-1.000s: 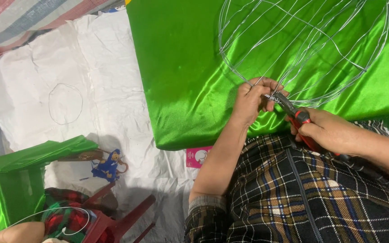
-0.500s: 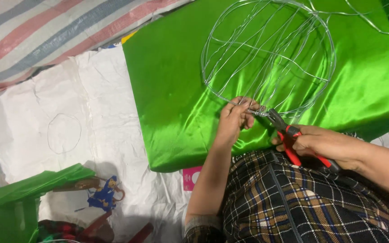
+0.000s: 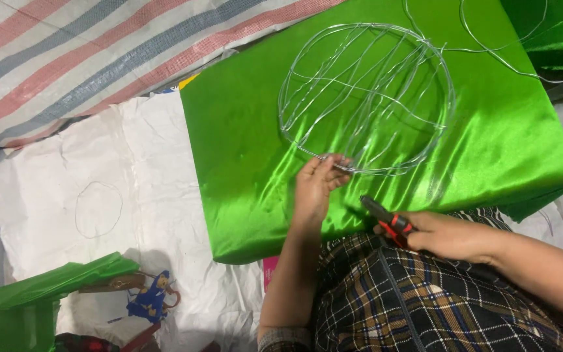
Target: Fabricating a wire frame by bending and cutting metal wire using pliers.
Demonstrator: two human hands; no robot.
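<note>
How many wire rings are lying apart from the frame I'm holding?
1: a small wire ring on the white sheet, left of the green cloth. Others may be hidden.

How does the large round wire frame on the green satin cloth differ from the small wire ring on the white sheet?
The large round wire frame holds many crossing strands; the small wire ring is one thin loop. The frame lies on the green satin cloth, the ring on the white sheet. The left hand touches the frame's near edge; nothing touches the ring. Both are thin, pale wire bent round.
</note>
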